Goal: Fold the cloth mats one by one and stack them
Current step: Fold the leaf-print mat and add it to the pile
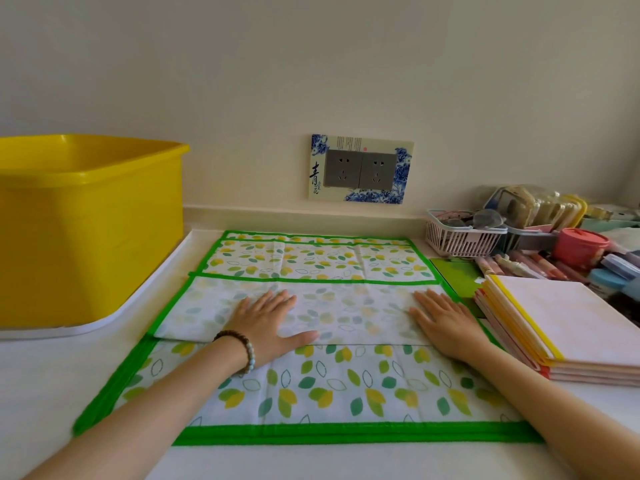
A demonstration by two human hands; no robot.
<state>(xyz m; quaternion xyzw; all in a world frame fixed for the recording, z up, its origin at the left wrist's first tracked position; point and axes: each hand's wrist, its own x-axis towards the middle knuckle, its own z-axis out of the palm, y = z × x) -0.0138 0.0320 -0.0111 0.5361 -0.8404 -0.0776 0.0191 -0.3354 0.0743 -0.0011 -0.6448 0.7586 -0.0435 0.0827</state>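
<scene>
A white cloth mat (329, 389) with green and yellow leaves and a green border lies spread on the counter in front of me. Its far part is folded toward me, forming a paler flap (346, 306) that shows the reverse side. My left hand (270, 320), with a bead bracelet on the wrist, lies flat on the left half of that flap, fingers straight. My right hand (446, 323) presses flat on the right half. Another leaf-patterned mat (311, 258) lies underneath, showing beyond the flap. A stack of folded mats (571, 323) with yellow and pink edges sits to the right.
A big yellow plastic tub (86, 223) stands on a white tray at the left. At the back right are a small white basket (460, 240), a red lidded pot (578, 244), pens and packets. A double wall socket (360, 169) sits above the counter's back edge.
</scene>
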